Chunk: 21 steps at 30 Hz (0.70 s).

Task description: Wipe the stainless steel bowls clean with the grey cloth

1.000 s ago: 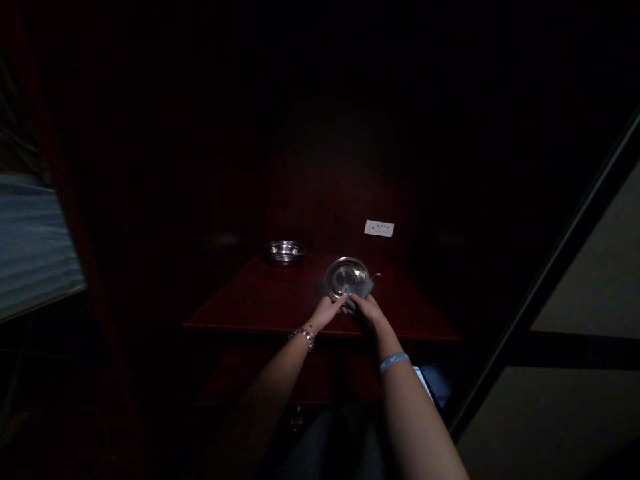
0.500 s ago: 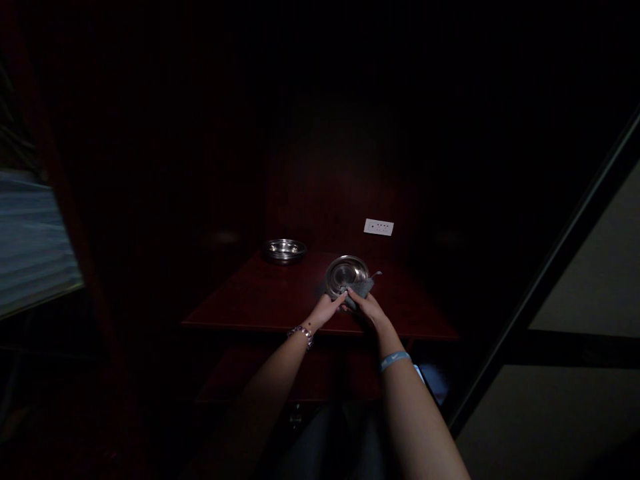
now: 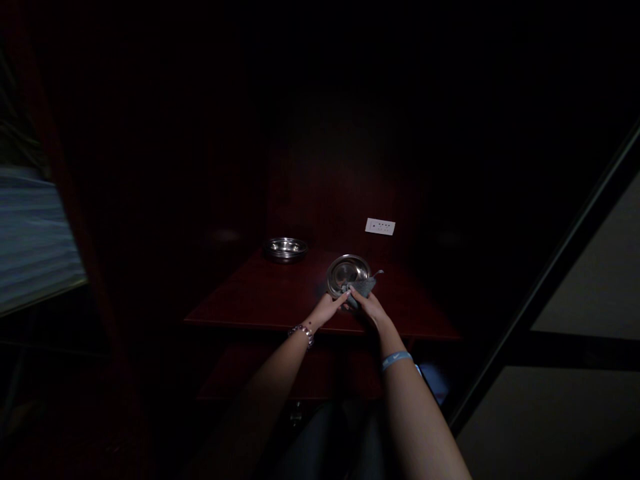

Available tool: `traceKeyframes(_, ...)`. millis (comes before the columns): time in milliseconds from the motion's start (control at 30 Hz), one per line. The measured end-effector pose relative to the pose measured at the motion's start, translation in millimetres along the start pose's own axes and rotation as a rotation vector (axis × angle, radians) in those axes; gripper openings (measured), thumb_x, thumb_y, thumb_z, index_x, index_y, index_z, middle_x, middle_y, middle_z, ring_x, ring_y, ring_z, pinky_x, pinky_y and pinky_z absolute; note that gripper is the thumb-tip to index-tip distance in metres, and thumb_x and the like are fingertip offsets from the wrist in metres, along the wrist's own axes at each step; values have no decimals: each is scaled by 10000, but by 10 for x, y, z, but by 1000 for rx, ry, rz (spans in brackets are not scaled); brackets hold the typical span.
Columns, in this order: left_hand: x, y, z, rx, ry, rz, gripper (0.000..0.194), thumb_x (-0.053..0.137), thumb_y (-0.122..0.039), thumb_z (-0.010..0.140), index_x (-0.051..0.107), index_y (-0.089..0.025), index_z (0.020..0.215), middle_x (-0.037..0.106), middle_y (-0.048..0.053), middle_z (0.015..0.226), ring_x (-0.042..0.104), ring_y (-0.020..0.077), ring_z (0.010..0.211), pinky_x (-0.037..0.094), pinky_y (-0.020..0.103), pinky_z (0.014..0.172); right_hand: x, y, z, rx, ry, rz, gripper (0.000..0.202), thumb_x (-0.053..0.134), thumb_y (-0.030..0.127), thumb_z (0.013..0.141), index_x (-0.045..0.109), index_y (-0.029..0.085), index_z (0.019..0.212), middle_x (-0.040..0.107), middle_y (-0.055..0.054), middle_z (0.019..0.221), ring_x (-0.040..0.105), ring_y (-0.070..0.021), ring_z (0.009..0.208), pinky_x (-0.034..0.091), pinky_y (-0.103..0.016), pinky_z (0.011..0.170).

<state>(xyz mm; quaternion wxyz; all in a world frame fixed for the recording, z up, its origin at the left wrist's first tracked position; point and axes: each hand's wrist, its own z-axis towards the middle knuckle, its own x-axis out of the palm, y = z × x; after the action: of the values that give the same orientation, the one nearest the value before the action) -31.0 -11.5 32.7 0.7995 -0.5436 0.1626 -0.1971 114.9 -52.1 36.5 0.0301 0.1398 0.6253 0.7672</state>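
A shiny round metal bowl (image 3: pixel 345 272) is held tilted above the dark red shelf (image 3: pixel 270 303), its inside facing me. My left hand (image 3: pixel 329 307) grips the near left of its rim, thumb on the inner edge. My right hand (image 3: pixel 369 304) is closed on a grey cloth (image 3: pixel 363 287) that lies folded over the bowl's near right rim. A thin loop stands out from the cloth's right corner. The fingers under the bowl are mostly hidden. Both thumbs come close together at the near rim.
Stacked metal bowls (image 3: pixel 285 249) stand at the back left of the shelf. A white socket plate (image 3: pixel 381 227) is on the back wall. Below lies a lower shelf (image 3: pixel 240 373). A dark slanted frame (image 3: pixel 500 333) runs along the right, and pale slatted material (image 3: pixel 35 233) is at the left.
Hardly anything differs. The whole view has shifted slightly, while both hands keep the same hold on the bowl and the cloth.
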Motion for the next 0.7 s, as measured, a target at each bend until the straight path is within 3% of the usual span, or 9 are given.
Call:
traceKeyframes(133, -9, -12, -7, -6, 25, -22, 403, 705, -544, 803, 699, -142, 805, 719, 51, 709, 626, 152, 655, 441, 251, 606, -13, 10, -5, 18, -11, 32, 517, 855, 461, 676, 690, 160, 1064, 774, -63, 913, 748, -245, 892, 600, -374, 909)
traceKeyframes(267, -23, -22, -10, -21, 44, -41, 421, 721, -564, 775, 711, -145, 821, 733, 44, 739, 634, 155, 686, 451, 252, 630, -10, 48, -58, 19, 34, 72, 452, 855, 464, 692, 697, 176, 1001, 771, -67, 881, 744, -249, 809, 622, -381, 840)
traceKeyframes(467, -38, -44, -22, -56, 14, -50, 421, 746, -564, 758, 729, -145, 798, 720, 43, 691, 630, 162, 695, 452, 258, 636, 4, 104, -109, 17, 92, 130, 438, 841, 433, 716, 706, 166, 1035, 763, -59, 873, 743, -249, 842, 621, -366, 820)
traceKeyframes(700, -24, 31, 8, -37, 19, -77, 401, 759, -445, 775, 721, -149, 1042, 761, 42, 853, 656, 159, 738, 480, 254, 666, -33, 54, -61, 61, 31, 81, 456, 858, 412, 667, 712, 155, 1014, 766, -42, 883, 739, -206, 856, 593, -334, 881)
